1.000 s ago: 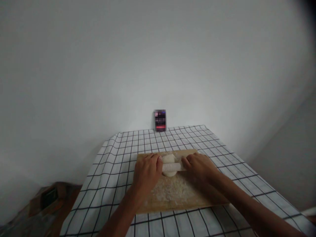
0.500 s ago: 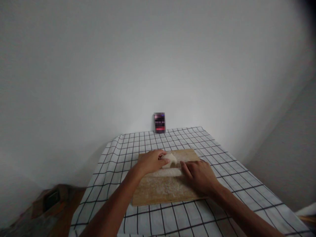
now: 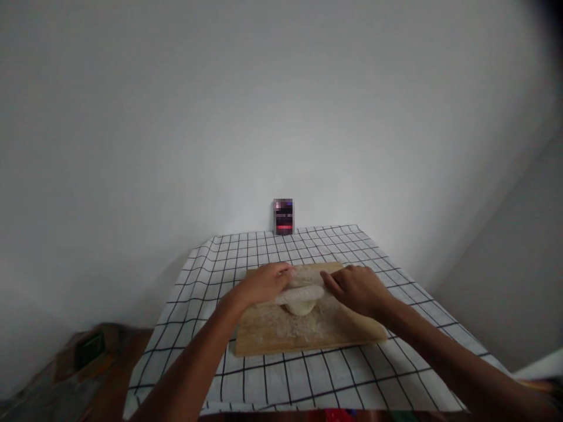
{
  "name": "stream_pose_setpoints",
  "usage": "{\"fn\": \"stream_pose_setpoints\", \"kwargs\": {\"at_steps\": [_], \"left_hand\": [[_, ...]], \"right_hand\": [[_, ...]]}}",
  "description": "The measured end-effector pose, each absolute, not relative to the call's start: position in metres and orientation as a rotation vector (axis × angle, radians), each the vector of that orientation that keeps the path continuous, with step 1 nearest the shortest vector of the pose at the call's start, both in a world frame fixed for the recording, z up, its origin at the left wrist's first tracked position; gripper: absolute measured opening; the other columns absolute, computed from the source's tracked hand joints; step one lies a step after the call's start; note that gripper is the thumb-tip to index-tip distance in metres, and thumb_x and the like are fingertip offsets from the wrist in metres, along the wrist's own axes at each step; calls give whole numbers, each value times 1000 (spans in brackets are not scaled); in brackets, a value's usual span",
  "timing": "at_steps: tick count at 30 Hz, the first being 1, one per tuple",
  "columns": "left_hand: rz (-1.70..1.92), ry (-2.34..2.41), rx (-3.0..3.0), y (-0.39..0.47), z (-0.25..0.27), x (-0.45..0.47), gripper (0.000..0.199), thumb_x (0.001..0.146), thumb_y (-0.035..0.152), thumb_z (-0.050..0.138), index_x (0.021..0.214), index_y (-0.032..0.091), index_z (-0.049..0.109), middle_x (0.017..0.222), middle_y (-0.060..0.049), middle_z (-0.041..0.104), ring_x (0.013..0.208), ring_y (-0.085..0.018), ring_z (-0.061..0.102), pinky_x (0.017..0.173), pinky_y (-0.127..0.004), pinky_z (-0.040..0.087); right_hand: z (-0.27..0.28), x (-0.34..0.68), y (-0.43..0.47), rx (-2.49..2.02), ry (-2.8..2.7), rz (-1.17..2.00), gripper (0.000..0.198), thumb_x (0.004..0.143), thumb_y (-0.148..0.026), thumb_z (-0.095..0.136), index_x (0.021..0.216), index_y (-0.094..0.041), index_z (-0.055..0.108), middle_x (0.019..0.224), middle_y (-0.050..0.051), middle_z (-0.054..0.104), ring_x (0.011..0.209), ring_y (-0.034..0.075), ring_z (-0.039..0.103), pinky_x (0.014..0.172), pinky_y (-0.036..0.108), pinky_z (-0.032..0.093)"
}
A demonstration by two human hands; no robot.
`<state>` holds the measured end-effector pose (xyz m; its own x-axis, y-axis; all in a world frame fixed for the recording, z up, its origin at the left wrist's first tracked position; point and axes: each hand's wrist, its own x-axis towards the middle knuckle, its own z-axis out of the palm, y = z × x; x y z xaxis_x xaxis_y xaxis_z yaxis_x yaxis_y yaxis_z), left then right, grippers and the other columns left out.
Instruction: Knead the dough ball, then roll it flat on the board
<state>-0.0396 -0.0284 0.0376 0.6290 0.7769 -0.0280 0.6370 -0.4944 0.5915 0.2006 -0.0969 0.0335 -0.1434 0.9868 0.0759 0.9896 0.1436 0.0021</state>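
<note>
A flour-dusted rolling pin (image 3: 303, 294) lies across the wooden board (image 3: 264, 337). Beneath its middle is a small piece of pale dough (image 3: 301, 308), whose near edge bulges toward me. My left hand (image 3: 267, 282) is closed over the left end of the pin, fingers curled forward. The right end is covered by my right hand (image 3: 358, 287), which is curled round it with the thumb toward the middle. Both pin ends are hidden under my hands. Loose flour whitens the board around the dough.
A black-and-white checked cloth (image 3: 246, 384) covers the table. A blurred dark upright object (image 3: 284, 217) stands at the far edge against the white wall (image 3: 281, 117). On the floor at left is a brown box (image 3: 88, 351).
The pin and both hands have moved forward over the dough. My left hand has left the dough for the pin's left end. Dough now shows on the near side.
</note>
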Motion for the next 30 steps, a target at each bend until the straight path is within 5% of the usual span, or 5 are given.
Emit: {"fn": "stream_pose_setpoints", "kwargs": {"at_steps": [12, 20, 30], "left_hand": [[629, 1524, 2376, -48, -7, -34, 41, 107, 29, 38, 133, 18, 68, 148, -12, 66, 143, -29, 54, 126, -49, 35], [608, 1516, 2419, -43, 3, -28, 37, 105, 30, 45, 130, 20, 70, 138, -8, 73, 133, -27, 62, 120, -48, 44], [601, 1466, 2507, -69, -6, -28, 37, 105, 26, 42, 125, 23, 72, 129, -8, 77, 119, -27, 70, 107, -45, 54]], "right_hand": [[30, 208, -53, -1945, -2568, 103, 59, 110, -39, 33, 81, -17, 80, 84, 14, 82, 79, 27, 77, 69, 34, 45], [2, 219, -46, -1891, -2546, 157, 57, 111, -34, 33, 73, -21, 73, 69, 7, 74, 62, 19, 63, 59, 33, 27], [-9, 208, -95, -1918, -2338, 63, 58, 113, -38, 30, 76, -21, 72, 79, 8, 78, 64, 18, 65, 62, 37, 28]]}}
